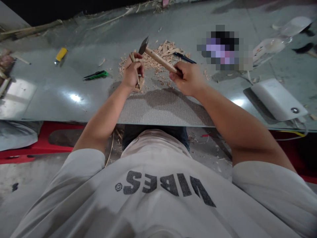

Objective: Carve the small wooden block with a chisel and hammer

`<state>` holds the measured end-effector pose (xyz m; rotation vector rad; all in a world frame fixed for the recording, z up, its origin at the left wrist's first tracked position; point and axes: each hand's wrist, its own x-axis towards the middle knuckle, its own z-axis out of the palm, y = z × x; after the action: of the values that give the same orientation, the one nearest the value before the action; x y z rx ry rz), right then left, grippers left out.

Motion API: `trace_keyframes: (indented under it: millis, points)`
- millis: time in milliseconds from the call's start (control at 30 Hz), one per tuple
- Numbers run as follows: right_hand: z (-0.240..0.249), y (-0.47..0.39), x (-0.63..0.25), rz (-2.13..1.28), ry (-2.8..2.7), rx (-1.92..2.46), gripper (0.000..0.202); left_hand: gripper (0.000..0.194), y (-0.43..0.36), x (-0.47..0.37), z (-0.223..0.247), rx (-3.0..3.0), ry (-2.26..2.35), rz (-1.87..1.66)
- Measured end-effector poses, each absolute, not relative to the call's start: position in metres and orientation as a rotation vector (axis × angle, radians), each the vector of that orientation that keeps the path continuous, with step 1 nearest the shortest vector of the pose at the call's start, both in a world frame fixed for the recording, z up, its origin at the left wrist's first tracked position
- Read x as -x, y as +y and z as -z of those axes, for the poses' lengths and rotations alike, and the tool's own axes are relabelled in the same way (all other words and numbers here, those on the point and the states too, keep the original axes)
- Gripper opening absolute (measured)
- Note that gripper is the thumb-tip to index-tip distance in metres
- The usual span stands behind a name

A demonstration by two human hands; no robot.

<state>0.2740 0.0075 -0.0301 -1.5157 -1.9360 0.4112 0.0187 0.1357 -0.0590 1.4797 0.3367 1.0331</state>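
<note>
My left hand (129, 76) is closed around a slim chisel (138, 77), held nearly upright. The chisel's lower end meets a small pale wood block (141, 84) on the table, partly hidden by the fingers. In my right hand (189, 78) is a hammer (160, 60), gripped near the end of its wooden handle. Its dark metal head is raised close to the chisel's top; whether they touch I cannot tell. Curled wood shavings (167, 49) lie heaped just beyond both hands.
A green utility knife (96, 75) and a yellow-handled tool (60, 55) lie to the left. Behind the hammer rests a dark pen-like tool (185, 58). On the right are a white box (278, 99) with a cable and a clear plastic bottle-like thing (269, 48). A grey mat (163, 110) reaches the table's front edge.
</note>
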Motion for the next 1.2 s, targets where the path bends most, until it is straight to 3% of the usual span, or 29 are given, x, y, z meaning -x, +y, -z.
trace_keyframes:
  millis: [167, 333, 500, 567, 800, 1000, 1200]
  points:
    - [0.031, 0.009, -0.272, -0.452, -1.908, 1.494, 0.05, 0.048, 0.142, -0.008, 0.065, -1.257, 0.549, -1.318]
    - [0.029, 0.009, -0.27, -0.481, -1.886, 1.481, 0.053, 0.035, 0.14, -0.001, 0.061, -1.088, 0.559, -1.369]
    - [0.024, 0.007, -0.27, -0.517, -1.882, 1.479, 0.048, 0.075, 0.126, -0.003, 0.047, -1.143, 0.482, -1.379]
    - [0.022, 0.005, -0.269, -0.484, -1.91, 1.483, 0.04, 0.082, 0.119, -0.006, 0.044, -1.197, 0.444, -1.349]
    - [0.019, 0.003, -0.271, -0.42, -1.941, 1.481, 0.024, 0.084, 0.1, -0.021, 0.047, -1.242, 0.444, -1.383]
    - [0.02, 0.006, -0.273, -0.432, -1.931, 1.514, 0.037, 0.084, 0.098, -0.026, 0.045, -1.247, 0.521, -1.422]
    - [0.009, -0.003, -0.27, -0.382, -1.914, 1.511, 0.021, 0.085, 0.1, -0.024, 0.05, -1.313, 0.512, -1.396]
